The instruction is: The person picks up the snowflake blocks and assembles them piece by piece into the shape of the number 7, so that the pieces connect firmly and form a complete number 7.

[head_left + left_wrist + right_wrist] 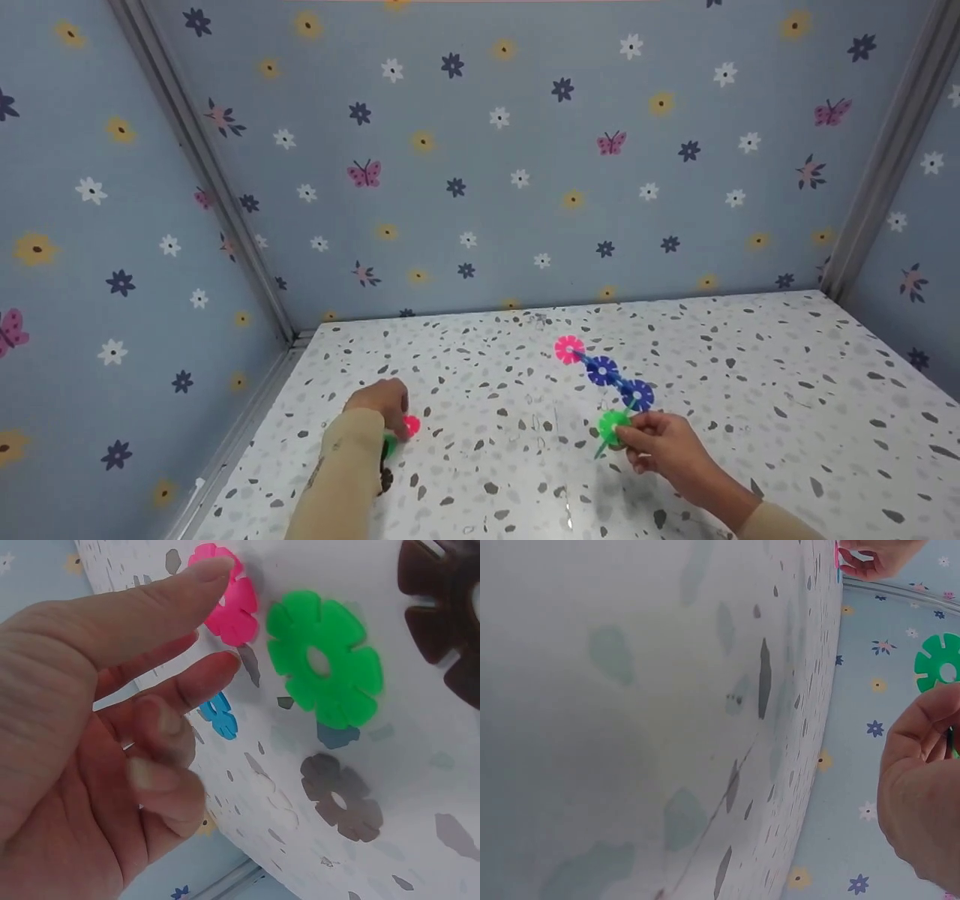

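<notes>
My right hand (664, 446) pinches a green flower-shaped interlocking disc (613, 427) between thumb and fingers. Another green disc (601, 450) crosses it edge-on. From there a chain of slotted discs runs up and away, with dark blue discs (602, 370) and a pink disc (569, 349) at the far end. My left hand (112, 712) reaches down to loose discs on the table; its thumb tip overlaps a pink disc (238, 607), fingers loosely bent. Beside it lie a green disc (326, 660), a blue disc (219, 716) and a grey-brown disc (341, 796).
The speckled white table (480, 465) stands against flower-patterned panels (480, 150) at the back and sides, with metal strips (202, 165) at the corners. A dark brown disc (442, 607) and a clear whitish disc (276, 802) also lie near my left hand.
</notes>
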